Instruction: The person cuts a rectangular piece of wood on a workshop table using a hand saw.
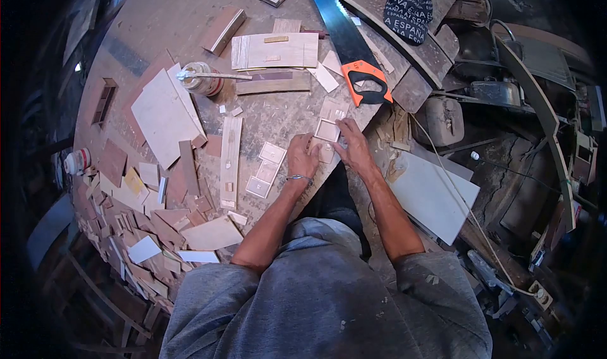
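Note:
A small wooden piece with raised square frames (327, 130) lies at the table's near edge, in front of my body. My left hand (303, 157) rests at its left side, fingers bent and pressed together; what they hold, if anything, is hidden. On the right side, my right hand (354, 145) grips the frame's edge between thumb and fingers. Left of my left hand lies a similar framed wooden piece (266, 169). A handsaw with an orange and black handle (367, 83) lies beyond my right hand.
An open glue jar (203, 79) with a stick across it stands left of centre. Wood offcuts (167, 226) are heaped at the left. A long strip (230, 163) and a slotted board (275, 50) lie on the table (253, 122). A patterned cap (406, 11) sits at upper right.

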{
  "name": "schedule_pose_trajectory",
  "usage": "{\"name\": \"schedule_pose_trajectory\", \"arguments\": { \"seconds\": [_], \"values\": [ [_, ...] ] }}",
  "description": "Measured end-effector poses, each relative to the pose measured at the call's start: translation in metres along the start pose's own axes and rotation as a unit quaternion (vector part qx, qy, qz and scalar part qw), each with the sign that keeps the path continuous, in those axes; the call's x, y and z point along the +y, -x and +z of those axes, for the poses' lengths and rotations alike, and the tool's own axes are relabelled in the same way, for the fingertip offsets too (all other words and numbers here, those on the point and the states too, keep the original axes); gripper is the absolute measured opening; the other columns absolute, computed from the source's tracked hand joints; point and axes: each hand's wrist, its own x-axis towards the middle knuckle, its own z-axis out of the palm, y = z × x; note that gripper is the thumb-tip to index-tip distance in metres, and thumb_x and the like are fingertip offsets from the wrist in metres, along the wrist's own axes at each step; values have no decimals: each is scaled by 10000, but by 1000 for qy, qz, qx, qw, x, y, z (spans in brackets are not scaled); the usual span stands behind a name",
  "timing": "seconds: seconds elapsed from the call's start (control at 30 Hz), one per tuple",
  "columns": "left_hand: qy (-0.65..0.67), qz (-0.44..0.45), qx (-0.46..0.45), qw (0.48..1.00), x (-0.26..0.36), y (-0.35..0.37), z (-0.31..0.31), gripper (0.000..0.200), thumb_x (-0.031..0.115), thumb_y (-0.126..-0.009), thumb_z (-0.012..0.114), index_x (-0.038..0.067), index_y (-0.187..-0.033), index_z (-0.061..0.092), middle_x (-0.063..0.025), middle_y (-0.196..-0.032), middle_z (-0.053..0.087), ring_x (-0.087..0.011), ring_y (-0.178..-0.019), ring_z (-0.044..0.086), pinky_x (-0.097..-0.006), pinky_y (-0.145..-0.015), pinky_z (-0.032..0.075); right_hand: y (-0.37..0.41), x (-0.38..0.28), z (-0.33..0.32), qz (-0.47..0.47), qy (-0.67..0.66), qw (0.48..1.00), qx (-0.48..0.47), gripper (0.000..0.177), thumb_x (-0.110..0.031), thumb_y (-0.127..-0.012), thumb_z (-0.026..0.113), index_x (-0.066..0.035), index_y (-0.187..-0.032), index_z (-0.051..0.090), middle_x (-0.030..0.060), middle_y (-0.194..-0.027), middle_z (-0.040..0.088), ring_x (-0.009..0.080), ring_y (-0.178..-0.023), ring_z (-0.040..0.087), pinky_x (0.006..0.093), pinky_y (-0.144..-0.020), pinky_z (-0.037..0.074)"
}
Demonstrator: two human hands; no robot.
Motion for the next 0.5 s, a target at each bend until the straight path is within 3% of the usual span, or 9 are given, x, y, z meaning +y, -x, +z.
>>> {"name": "schedule_pose_trajectory", "arguments": {
  "seconds": [0.2,0.3,0.5],
  "values": [
    [-23,6,6,1000,6,4,1,417,81,-826,787,-42,-1207,667,-245,-1114,649,-437,-1068,620,-491,-953,494,-1,-2,-2,3,-4,1000,-6,595,-35,-815,799,38,-1361,574,217,-1339,556,437,-1213,606,449,-1004,526],
    [-74,49,32,996,10,10,-1,438,112,-840,790,-52,-1225,661,-247,-1109,657,-413,-1036,651,-474,-930,523,-1,-3,-3,4,-5,1000,-7,594,-37,-814,801,34,-1359,577,213,-1337,559,437,-1207,611,448,-999,528],
    [-50,61,27,997,8,20,-3,457,85,-835,762,-52,-1248,627,-266,-1153,622,-454,-1088,604,-490,-978,486,0,-1,-2,-3,-3,1000,-6,609,-36,-812,807,29,-1372,577,214,-1351,559,442,-1215,609,445,-1002,529]
  ]
}}
